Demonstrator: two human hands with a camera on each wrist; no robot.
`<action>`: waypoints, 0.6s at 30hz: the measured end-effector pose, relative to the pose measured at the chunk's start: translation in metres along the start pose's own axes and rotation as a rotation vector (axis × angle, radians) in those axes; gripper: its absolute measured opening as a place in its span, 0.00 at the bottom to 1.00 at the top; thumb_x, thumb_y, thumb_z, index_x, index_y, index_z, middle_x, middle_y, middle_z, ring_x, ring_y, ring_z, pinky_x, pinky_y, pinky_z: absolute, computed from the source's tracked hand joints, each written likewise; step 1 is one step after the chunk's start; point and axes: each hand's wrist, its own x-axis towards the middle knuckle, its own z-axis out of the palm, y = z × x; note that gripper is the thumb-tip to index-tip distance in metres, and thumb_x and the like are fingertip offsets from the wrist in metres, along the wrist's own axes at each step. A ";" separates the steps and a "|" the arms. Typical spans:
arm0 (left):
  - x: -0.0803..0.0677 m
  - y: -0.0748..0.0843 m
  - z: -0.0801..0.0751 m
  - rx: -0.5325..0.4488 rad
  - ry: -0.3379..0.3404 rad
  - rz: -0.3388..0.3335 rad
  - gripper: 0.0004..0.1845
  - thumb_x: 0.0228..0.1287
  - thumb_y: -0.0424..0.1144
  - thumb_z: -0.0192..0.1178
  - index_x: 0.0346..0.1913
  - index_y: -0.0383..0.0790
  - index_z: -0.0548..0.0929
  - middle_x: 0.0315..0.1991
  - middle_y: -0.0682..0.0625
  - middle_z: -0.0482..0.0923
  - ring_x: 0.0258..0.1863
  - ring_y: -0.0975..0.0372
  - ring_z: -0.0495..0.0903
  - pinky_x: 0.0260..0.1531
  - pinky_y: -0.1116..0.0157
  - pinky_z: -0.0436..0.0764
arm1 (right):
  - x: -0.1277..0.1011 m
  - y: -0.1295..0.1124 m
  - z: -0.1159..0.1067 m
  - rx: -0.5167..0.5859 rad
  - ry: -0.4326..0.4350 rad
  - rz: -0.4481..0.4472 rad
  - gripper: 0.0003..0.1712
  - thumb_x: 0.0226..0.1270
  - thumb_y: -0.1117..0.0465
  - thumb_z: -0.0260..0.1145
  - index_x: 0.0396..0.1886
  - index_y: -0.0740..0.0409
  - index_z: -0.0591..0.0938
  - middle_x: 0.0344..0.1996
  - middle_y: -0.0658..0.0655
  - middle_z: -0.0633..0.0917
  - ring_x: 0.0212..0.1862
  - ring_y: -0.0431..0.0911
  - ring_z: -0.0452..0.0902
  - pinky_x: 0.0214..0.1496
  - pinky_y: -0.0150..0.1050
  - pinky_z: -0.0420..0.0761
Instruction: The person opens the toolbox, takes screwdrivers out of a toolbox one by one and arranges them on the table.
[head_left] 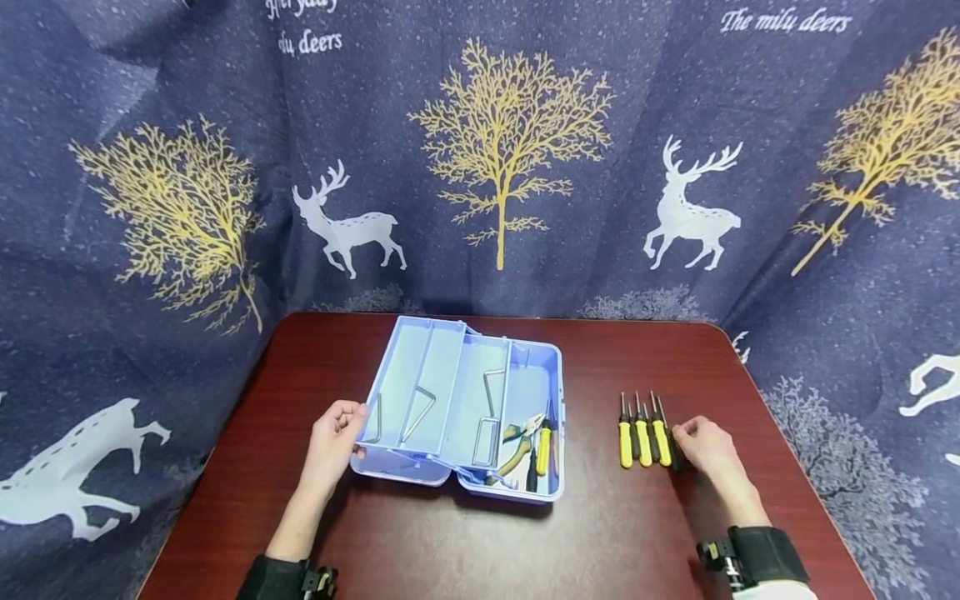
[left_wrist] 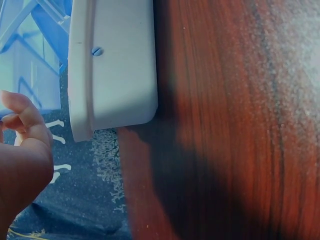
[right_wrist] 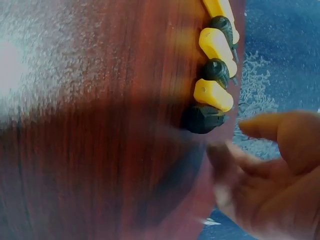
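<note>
Yellow-and-black screwdrivers [head_left: 647,433] just beside right hand [head_left: 705,450], toolbox [head_left: 461,408] at left hand [head_left: 333,442].

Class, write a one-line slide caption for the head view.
Left hand holds open toolbox; right hand touches screwdrivers.

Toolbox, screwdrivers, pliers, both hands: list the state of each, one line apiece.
toolbox: open, trays spread out, standing on the table.
pliers: lying inside the toolbox's right compartment, next to a yellow-handled tool.
screwdrivers: lying side by side in a row on the table, outside the toolbox, tips pointing away.
left hand: holds the toolbox's left edge.
right hand: fingers at the rightmost screwdriver's handle; grip unclear.
</note>
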 end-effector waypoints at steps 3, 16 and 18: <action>0.000 0.000 0.000 0.006 0.001 -0.002 0.12 0.78 0.33 0.58 0.49 0.22 0.76 0.24 0.51 0.76 0.14 0.64 0.72 0.16 0.70 0.78 | -0.001 -0.009 -0.003 0.007 0.099 -0.005 0.19 0.75 0.56 0.56 0.47 0.71 0.78 0.39 0.71 0.85 0.42 0.64 0.81 0.43 0.58 0.81; -0.001 0.002 0.000 0.012 -0.006 0.005 0.12 0.79 0.33 0.58 0.48 0.22 0.76 0.23 0.52 0.75 0.15 0.65 0.72 0.16 0.71 0.78 | -0.018 -0.114 -0.033 0.051 0.056 -0.309 0.15 0.77 0.58 0.61 0.52 0.66 0.81 0.40 0.64 0.88 0.37 0.53 0.84 0.36 0.47 0.83; -0.001 0.002 0.000 0.011 -0.006 0.006 0.12 0.79 0.34 0.58 0.48 0.22 0.76 0.23 0.52 0.75 0.15 0.65 0.72 0.16 0.71 0.78 | -0.020 -0.132 -0.033 0.044 0.033 -0.370 0.12 0.76 0.60 0.63 0.50 0.64 0.82 0.39 0.62 0.88 0.36 0.51 0.84 0.36 0.45 0.83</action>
